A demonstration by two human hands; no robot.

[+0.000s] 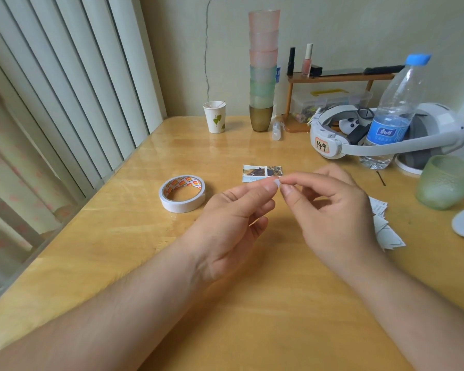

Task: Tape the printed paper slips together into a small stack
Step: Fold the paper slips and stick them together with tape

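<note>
Head view, the only one. Left hand (pixel 235 210) and right hand (pixel 330 207) raised together over the wooden table (pixel 118 236), thumb and forefinger of each pinched on the same tiny pale scrap of tape (pixel 277 182), fingertips nearly touching. Other fingers loosely curled, holding nothing else. Looks like double-sided tape with its backing being picked at, though too small to tell for sure.

Printed slip (pixel 262 172) flat on the table just beyond the fingertips, picture side up, untouched. More slips (pixel 381 223) in a loose heap to the right, partly hidden behind the right hand. Tape roll (pixel 182 193) lying flat to the left, well apart from both hands.

Risks, as judged from here:
- Scrap folding onto itself or sticking to a fingertip instead of the paper, given how small and how tightly pinched.
- Adhesive dulled by too much handling, so a weak bond between slips.
- Crooked placement on the slip, leaving edges of the stack out of line.
- Loose heap brushed by the right wrist and scattered toward the green cup (pixel 447 180).
- Water bottle (pixel 394 111) standing near the far slip; a careless reach could topple it.
</note>
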